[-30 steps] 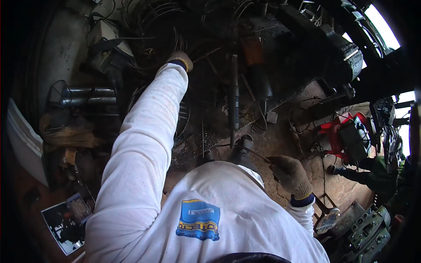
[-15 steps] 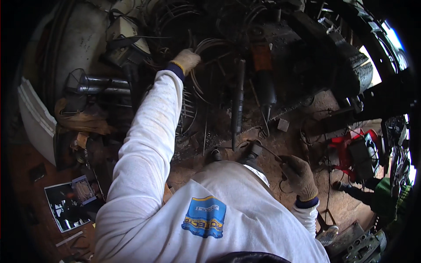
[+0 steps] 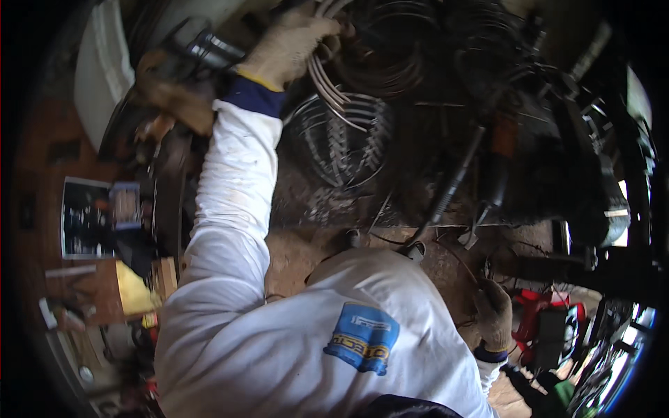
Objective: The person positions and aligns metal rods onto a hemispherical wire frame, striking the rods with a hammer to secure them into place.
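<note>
My left grip (image 3: 289, 49) reaches far out over the dark counter (image 3: 289, 195), its gloved fingers closed around a bundle of curved metal rods (image 3: 325, 83). The picture is blurred there, so I cannot tell how firmly each rod sits or how many I have. The bundle's lower ends hang over a round wire cage (image 3: 341, 150); whether they touch it I cannot tell. Other dark coiled rods (image 3: 390, 73) lie just beside, to the right of the bundle.

My right grip (image 3: 493, 315) is low and near my body, fingers seemingly pinching one end of a thin rod (image 3: 456, 259) that slants up and leftward past the counter's front edge.

To handle this well, I judge I should gather the curved rods evenly in my palm, lift them clear of the cage before drawing them in, and go slowly in case a loose end snags its bars. My arm is well stretched, so a steady shoulder should help. The thin rod is better held low and away from the black ribbed tool (image 3: 453, 177) and the orange-and-black power tool (image 3: 498, 167).
</note>
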`<state>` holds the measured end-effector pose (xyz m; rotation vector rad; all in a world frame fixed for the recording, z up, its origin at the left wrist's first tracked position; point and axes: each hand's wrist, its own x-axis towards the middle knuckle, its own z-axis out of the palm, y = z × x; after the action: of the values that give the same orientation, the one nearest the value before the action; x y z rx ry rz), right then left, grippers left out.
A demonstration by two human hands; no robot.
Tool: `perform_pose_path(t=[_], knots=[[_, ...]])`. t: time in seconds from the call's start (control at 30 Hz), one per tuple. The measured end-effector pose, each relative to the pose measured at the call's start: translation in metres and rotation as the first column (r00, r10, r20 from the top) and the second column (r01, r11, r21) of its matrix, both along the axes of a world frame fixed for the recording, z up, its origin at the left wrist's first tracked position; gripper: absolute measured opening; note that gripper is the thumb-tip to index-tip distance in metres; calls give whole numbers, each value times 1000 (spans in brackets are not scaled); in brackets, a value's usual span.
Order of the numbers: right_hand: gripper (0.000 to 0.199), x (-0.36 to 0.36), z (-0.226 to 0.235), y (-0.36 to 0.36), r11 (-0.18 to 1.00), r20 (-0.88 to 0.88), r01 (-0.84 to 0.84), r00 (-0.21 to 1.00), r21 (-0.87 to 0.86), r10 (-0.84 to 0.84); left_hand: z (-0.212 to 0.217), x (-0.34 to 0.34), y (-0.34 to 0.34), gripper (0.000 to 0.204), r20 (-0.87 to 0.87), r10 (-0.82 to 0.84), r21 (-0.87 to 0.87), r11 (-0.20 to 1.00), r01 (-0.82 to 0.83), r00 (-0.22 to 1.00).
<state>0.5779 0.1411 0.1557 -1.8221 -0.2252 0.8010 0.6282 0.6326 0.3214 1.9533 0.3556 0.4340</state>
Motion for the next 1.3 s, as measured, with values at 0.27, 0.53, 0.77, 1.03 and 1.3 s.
perform_pose_path(t=[0.27, 0.53, 0.77, 1.03, 1.3], knots=[[27, 20, 22, 15, 986, -42, -148, 987, 80, 152, -41, -199, 71, 31, -23, 490, -411, 790, -455, 871], [38, 28, 38, 85, 931, 52, -357, 934, 69, 354, -141, -309, 75, 23, -332, 470, -480, 662, -575, 818], [38, -19, 34, 141, 939, 179, -343, 924, -7, 338, -144, -339, 105, 33, -422, -11, -510, 830, -227, 907], [41, -70, 40, 226, 931, 204, -365, 913, 15, 354, -193, -424, 157, 38, -421, 71, -349, 908, -234, 904], [42, -92, 51, 299, 918, 121, -385, 911, -99, 395, -269, -618, 322, 8, -113, 951, -898, 25, -439, 287]])
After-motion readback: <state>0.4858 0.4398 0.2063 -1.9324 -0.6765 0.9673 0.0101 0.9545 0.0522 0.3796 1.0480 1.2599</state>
